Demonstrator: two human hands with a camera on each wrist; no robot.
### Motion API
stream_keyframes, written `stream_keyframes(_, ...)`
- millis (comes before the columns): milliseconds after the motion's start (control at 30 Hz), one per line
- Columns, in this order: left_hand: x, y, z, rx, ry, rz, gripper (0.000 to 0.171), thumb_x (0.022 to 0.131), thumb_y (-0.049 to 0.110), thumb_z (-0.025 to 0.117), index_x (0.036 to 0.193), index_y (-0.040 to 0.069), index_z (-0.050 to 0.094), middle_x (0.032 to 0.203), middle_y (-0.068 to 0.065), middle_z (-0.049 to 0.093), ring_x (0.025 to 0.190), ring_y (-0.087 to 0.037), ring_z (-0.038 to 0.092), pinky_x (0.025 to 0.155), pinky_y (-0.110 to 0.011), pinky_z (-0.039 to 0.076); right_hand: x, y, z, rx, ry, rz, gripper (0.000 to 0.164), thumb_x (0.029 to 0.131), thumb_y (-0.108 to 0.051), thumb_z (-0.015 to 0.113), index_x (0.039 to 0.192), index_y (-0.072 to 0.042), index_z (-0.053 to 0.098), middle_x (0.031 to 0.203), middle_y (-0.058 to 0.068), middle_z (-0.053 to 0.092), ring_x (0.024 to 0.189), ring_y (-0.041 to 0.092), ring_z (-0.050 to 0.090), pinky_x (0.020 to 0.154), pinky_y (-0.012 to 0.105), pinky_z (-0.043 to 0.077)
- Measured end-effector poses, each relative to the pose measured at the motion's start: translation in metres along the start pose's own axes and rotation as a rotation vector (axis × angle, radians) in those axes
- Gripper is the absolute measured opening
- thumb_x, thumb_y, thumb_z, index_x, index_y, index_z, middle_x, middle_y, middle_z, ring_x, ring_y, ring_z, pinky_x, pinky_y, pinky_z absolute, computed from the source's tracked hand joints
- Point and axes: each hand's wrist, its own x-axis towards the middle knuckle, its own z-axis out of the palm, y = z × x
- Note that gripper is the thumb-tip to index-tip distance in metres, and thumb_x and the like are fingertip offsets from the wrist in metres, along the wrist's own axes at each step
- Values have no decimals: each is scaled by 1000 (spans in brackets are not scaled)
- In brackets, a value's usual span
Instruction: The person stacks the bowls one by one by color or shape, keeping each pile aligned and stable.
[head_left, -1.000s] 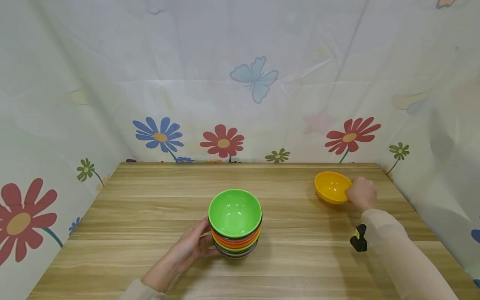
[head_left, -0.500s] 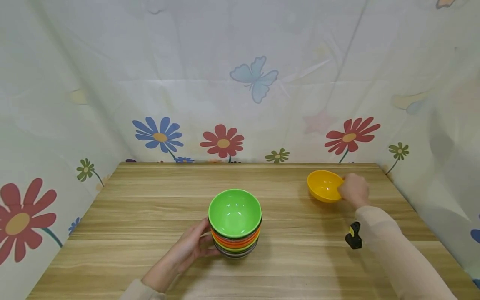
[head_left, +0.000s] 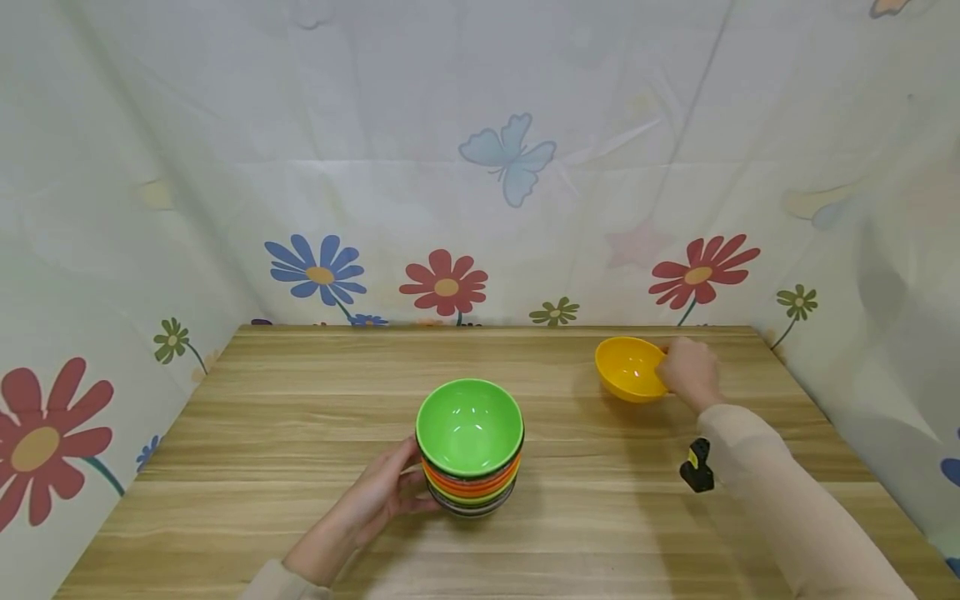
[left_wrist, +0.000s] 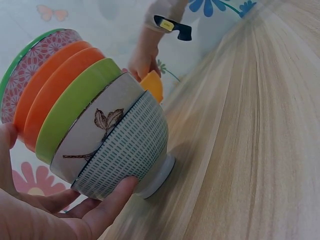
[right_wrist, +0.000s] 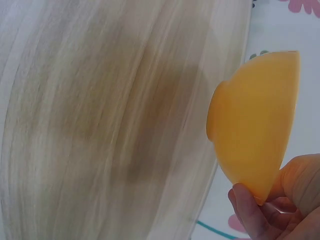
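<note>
A stack of bowls (head_left: pixel 472 483) stands at the middle of the table, with a green bowl (head_left: pixel 469 425) on top. Below it in the left wrist view come a pink-patterned bowl (left_wrist: pixel 37 67), orange bowls (left_wrist: pixel 55 87), a lime-green bowl (left_wrist: pixel 75 105), a leaf-patterned bowl (left_wrist: pixel 95 130) and, lowest, a teal-dashed bowl (left_wrist: pixel 132 150). My left hand (head_left: pixel 382 492) holds the stack's left side, thumb low and fingers curved along it. At the right, my right hand (head_left: pixel 690 372) pinches the rim of a yellow bowl (head_left: pixel 628 371), which is held above the table in the right wrist view.
The wood-grain table (head_left: pixel 315 400) ends at a floral curtain (head_left: pixel 360 200) behind and on both sides. A black wrist device (head_left: pixel 697 465) sits under the right sleeve (head_left: pixel 780 500).
My right hand has moved left with the yellow bowl, closer to the stack and slightly toward the back. My left hand and the stack have stayed in place.
</note>
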Motion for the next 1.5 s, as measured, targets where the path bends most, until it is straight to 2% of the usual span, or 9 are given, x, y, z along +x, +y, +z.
stream_keyframes(300,0,-1,-1,-1,4,0,76,89,56,46,143,4,29,135,-17,42,116,-25,51,88,-51,48,-1,-17,0,-32,14,-102,32,80,0,54,108,13,60,100,28,62,70,30,56,65,36,53)
stream_keyframes(600,0,-2,-2,-3,6,-8,74,90,56,44,142,5,32,135,-17,42,115,-25,52,88,-52,48,-1,-36,-4,-18,31,-178,32,79,1,52,107,11,62,99,27,64,66,27,55,60,32,52)
stream_keyframes(767,0,-1,-1,-3,10,-3,75,89,56,45,141,3,32,135,-19,41,115,-26,52,88,-52,48,-3,-46,-8,8,25,-212,30,80,2,51,106,11,62,100,27,63,67,27,56,62,34,53)
stream_keyframes(1167,1,-1,-1,-5,-6,0,70,91,54,43,140,4,35,133,-14,45,114,-25,53,88,-52,48,-1,-73,-19,-30,59,-324,28,79,2,52,103,9,65,99,25,65,75,31,59,68,40,54)
stream_keyframes(1500,0,-1,-1,0,10,-10,71,90,55,43,138,3,37,128,-11,49,111,-23,54,88,-51,48,-4,-98,-29,-46,72,-370,27,82,0,51,103,5,66,97,21,67,75,30,60,67,38,54)
